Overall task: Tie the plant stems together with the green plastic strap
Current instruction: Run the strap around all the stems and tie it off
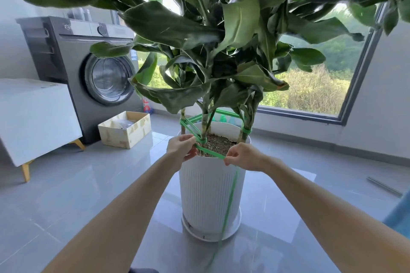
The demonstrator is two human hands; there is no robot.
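Green flat plastic strap (209, 151), pinched taut by left grip (180, 147) and right grip (241, 157), ribbed white pot (210, 195)

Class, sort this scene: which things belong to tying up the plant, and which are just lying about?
Job in hand: green strap, plant stems, white pot, left hand and right hand, both pinching the strap.
Lying about: washing machine, open box, white cabinet.

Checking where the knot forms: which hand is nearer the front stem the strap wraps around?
Left. The left hand pinches the green strap just beside the front stem; the right hand pinches it farther right, at the rim of the white pot.
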